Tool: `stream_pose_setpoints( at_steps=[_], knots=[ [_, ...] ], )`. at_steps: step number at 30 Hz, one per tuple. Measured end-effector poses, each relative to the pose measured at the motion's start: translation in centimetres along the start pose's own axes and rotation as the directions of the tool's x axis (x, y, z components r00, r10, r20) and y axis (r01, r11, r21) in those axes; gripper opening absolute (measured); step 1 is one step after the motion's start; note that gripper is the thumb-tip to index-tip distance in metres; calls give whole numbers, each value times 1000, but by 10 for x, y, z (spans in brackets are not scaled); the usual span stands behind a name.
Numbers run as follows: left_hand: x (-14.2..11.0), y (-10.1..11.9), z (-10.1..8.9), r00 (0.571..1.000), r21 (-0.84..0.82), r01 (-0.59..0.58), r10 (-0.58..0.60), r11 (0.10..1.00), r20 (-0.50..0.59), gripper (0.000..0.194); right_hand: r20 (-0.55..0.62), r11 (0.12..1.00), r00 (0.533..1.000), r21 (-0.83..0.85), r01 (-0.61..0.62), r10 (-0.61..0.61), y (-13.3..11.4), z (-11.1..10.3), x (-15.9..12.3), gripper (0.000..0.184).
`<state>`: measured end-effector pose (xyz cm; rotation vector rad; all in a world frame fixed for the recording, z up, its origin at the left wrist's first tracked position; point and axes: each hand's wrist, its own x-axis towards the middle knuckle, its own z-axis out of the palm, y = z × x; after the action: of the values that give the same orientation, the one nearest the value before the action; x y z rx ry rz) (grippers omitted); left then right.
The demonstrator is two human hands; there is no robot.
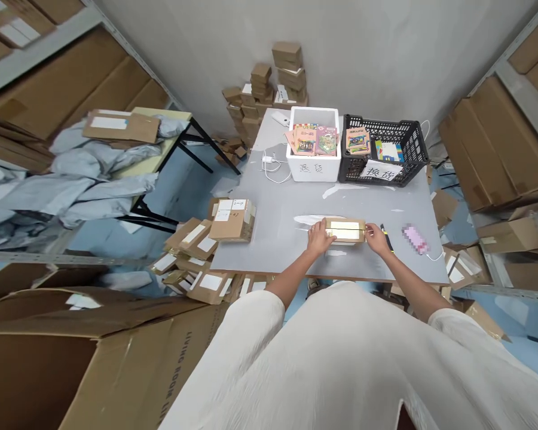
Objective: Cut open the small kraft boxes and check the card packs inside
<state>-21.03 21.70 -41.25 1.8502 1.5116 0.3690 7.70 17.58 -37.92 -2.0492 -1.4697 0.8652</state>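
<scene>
A small cardboard box point(346, 232) with a white label lies near the front edge of the grey table, and a thin dark line runs lengthwise across its top. My left hand point(320, 239) grips its left end, thumb over the near side. At the right end, the fingers of my right hand point(375, 239) are pinched together against the box; whether they also hold some tape or a flap is too small to make out. Just right of that hand lies a black and yellow utility knife point(386, 237).
Behind the box stand a white foam box point(314, 169) of booklets and a black plastic crate point(385, 170). A larger carton point(233, 221) sits at the table's left edge. A blurred pink object point(415, 239) with a cable lies right. Parcels pile up on the floor at left.
</scene>
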Motion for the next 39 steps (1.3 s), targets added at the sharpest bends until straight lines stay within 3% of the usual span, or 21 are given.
stream_pose_setpoints(
  at_steps=[6, 9, 14, 16, 19, 23, 28, 32, 36, 39],
  knots=[
    [3, -11, 3, 1000, -218, 30, -27, 976, 15, 103, -90, 988, 994, 145, -50, 64, -9, -2, 10, 50],
    [5, -16, 5, 999, -234, 34, -32, 972, 11, 94, -100, 986, 995, 166, 0, 17, -13, -3, 22, 53],
    [7, -19, 5, 999, -141, -46, 49, 989, 18, 48, 66, 984, 983, -45, 172, -169, -14, -7, 42, 52],
    [6, -19, 4, 997, -118, -73, 76, 990, 21, 38, 124, 967, 974, -150, 208, -190, -13, -9, 47, 55],
    [4, -19, 4, 997, -85, -77, 79, 993, 21, 37, 213, 955, 970, -244, 170, -118, -10, -10, 53, 58],
    [1, -13, 2, 997, -39, -73, 72, 997, -38, 38, 280, 966, 960, -248, 74, -2, -13, -11, 58, 59],
    [-6, -8, -10, 983, -41, -143, 137, 989, -123, 12, 316, 967, 948, -248, 51, 31, -17, -15, 63, 57],
    [-10, -8, -24, 977, -36, -214, 214, 976, -7, 16, 314, 963, 949, -254, 88, -4, -18, -6, 63, 52],
    [-3, -2, -38, 968, -7, -233, 233, 972, 91, 8, 267, 936, 962, -319, 147, -60, -19, 9, 57, 54],
    [8, 7, -45, 952, 23, -259, 251, 966, 175, 26, 270, 910, 961, -379, 168, -65, -21, 15, 52, 58]
  ],
)
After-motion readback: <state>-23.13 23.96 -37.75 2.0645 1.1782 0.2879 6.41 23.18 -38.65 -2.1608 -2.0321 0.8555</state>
